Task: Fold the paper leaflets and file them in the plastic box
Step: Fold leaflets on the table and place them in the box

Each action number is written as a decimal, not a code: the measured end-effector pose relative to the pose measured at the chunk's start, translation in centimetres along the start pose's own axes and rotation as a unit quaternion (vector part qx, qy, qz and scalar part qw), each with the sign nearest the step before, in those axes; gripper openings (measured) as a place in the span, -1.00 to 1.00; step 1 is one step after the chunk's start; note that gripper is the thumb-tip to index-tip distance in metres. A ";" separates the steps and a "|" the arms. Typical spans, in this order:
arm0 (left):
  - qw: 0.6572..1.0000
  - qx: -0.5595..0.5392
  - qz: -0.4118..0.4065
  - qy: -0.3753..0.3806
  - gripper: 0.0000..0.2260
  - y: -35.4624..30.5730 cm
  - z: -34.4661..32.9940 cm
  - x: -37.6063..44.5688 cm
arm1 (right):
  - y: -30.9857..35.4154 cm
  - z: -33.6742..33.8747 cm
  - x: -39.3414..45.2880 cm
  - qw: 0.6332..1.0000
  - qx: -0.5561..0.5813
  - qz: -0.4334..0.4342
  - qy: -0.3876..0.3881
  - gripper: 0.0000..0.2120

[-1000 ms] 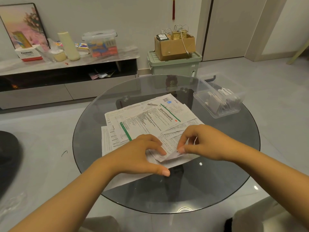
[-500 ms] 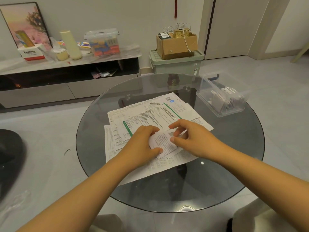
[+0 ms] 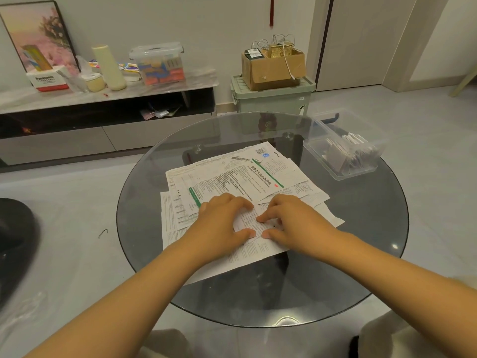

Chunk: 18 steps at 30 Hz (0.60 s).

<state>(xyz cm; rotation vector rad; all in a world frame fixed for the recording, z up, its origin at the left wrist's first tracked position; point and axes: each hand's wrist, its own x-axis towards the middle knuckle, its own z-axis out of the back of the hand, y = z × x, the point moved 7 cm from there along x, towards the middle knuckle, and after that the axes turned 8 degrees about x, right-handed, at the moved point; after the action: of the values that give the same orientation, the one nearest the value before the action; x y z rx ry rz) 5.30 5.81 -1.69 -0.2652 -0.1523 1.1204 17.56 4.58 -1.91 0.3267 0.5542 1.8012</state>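
Note:
A small folded leaflet lies on top of a loose pile of printed paper leaflets in the middle of the round glass table. My left hand presses its left side with forefinger and thumb tips. My right hand presses its right side the same way, fingertips almost meeting the left hand's. The clear plastic box stands at the table's far right edge, open, with several folded leaflets standing inside.
Behind the table stand a green storage bin with a cardboard box on it. A low cabinet with a lidded plastic tub, a bottle and a tissue box runs along the left wall.
Both hands moved away from me onto the pile. The leaflet flap that my right hand held up is now folded over and lies flat under both hands' fingertips.

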 end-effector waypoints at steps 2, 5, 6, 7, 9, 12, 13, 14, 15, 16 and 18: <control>1.000 0.006 -0.012 0.017 -0.57 0.0 -0.2 -0.2 | 0.2 0.1 0.0 1.000 -0.023 0.011 0.000 -0.63; 0.999 0.017 -0.018 0.038 -0.51 0.2 -0.4 -0.2 | 0.6 0.1 -0.1 0.998 -0.060 0.026 0.001 -0.66; 0.999 0.020 -0.019 0.041 -0.52 0.2 -0.4 -0.1 | 0.6 0.1 -0.2 0.997 -0.066 0.033 -0.001 -0.67; 0.999 0.018 -0.020 0.042 -0.54 0.2 -0.4 -0.1 | 0.7 0.2 -0.2 0.997 -0.069 0.039 -0.007 -0.69; 0.999 -0.009 -0.021 0.034 -0.66 0.2 -0.3 0.0 | 0.7 0.5 -0.2 0.996 -0.067 0.047 -0.024 -0.71; 0.997 -0.066 -0.014 0.024 -0.78 -0.1 -0.2 0.1 | 0.6 0.4 0.0 0.997 -0.051 0.041 -0.040 -0.73; 0.997 -0.078 -0.008 0.023 -0.78 -0.2 -0.2 0.1 | 0.5 0.3 0.0 0.998 -0.043 0.035 -0.041 -0.75; 0.996 -0.088 -0.003 0.021 -0.76 -0.4 -0.2 0.0 | 0.5 0.2 0.0 0.998 -0.034 0.028 -0.044 -0.78; 0.994 -0.102 0.007 0.021 -0.72 -0.4 -0.2 0.0 | 0.5 0.2 0.0 0.998 -0.025 0.021 -0.048 -0.80; 0.992 -0.121 0.020 0.024 -0.66 -0.3 -0.3 0.0 | 0.4 0.1 0.0 0.998 -0.017 0.014 -0.051 -0.79; 0.985 -0.160 0.049 0.031 -0.58 0.1 -0.3 0.1 | 0.2 0.2 0.1 0.998 0.002 -0.005 -0.058 -0.69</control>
<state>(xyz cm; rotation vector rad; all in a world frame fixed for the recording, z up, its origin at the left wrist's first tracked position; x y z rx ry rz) 5.36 5.85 -2.01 -0.5982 -0.2663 1.1822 17.44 4.68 -1.58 0.4272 0.4768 1.7590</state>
